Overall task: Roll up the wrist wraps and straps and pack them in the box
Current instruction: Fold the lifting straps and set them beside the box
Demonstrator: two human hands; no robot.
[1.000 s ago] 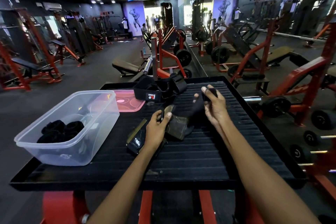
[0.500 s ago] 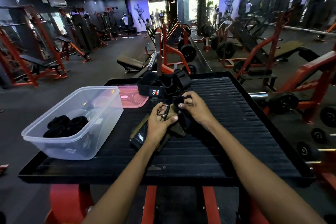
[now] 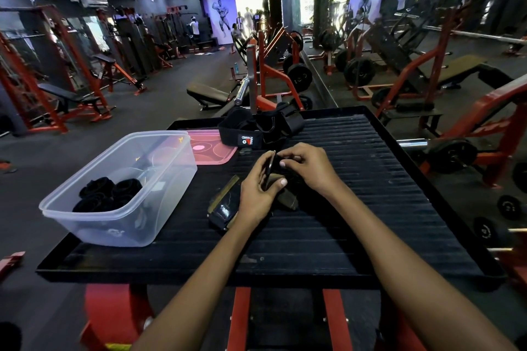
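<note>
Head view: both hands meet mid-table (image 3: 356,236). Left hand (image 3: 258,191) and right hand (image 3: 309,169) both clasp a black strap (image 3: 285,199) with olive padding and metal ring, its tail lying flat. Clear box (image 3: 137,225) at left holds black rolled wraps (image 3: 108,194).

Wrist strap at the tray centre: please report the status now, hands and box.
Left hand and right hand both shut on strap, roll not finished. Clear box open, black rolls inside. Nothing between hands and box.
</note>
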